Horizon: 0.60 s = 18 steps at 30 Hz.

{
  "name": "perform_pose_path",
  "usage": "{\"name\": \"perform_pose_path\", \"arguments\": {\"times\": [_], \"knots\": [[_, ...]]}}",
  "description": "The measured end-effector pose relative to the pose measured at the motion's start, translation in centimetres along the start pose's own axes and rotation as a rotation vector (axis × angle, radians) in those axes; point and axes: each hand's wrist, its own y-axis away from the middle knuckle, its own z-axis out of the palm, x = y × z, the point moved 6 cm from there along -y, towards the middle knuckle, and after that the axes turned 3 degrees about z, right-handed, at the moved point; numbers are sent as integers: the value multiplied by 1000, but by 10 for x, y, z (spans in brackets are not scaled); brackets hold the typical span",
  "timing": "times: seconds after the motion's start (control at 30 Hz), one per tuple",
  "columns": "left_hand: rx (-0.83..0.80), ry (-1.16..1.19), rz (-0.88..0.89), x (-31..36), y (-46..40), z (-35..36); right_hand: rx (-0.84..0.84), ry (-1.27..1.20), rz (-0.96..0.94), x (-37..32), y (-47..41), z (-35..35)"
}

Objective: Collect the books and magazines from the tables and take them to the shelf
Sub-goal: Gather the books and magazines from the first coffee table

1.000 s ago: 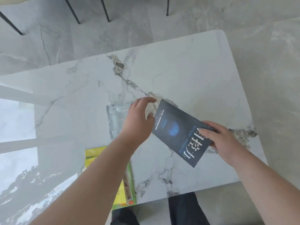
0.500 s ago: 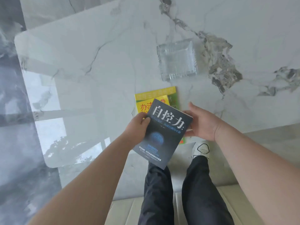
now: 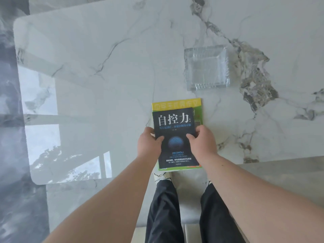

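A dark book (image 3: 175,134) with white characters and a blue emblem lies squarely on top of a yellow-green book (image 3: 177,103) at the near edge of the white marble table (image 3: 105,67). My left hand (image 3: 149,142) grips the dark book's left edge, thumb on the cover. Opposite it, my right hand (image 3: 203,142) grips the right edge, thumb also on the cover. Only the top strip, right margin and bottom edge of the yellow-green book show.
A square clear glass tray (image 3: 206,67) stands just beyond the books, slightly right. The table's left corner and near edge are in view, with grey marble floor (image 3: 10,155) to the left. My legs and shoes are below the table edge.
The dark book was carried from the table's right to over the yellow-green book, straightened and lowered onto it. My right hand closed onto its right edge. The view shifted left and down.
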Motion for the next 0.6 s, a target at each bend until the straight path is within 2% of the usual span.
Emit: {"name": "perform_pose_path", "arguments": {"times": [0.1,0.2,0.3,0.4,0.5,0.6], "knots": [[9,-52,-25,-4,-4,0,71,129,79,5,-5,-4],[-11,33,-154,-7,-4,3,24,39,283,12,-3,-3],[-97,140,-178,-6,-6,7,-86,-116,360,18,-5,0],[-251,271,-167,-2,1,4,-213,-261,335,19,2,-5],[-310,407,-142,7,18,-24,-265,-377,225,3,24,-24],[-361,501,-39,33,50,-76,-346,-552,133,-37,63,-52]]}}
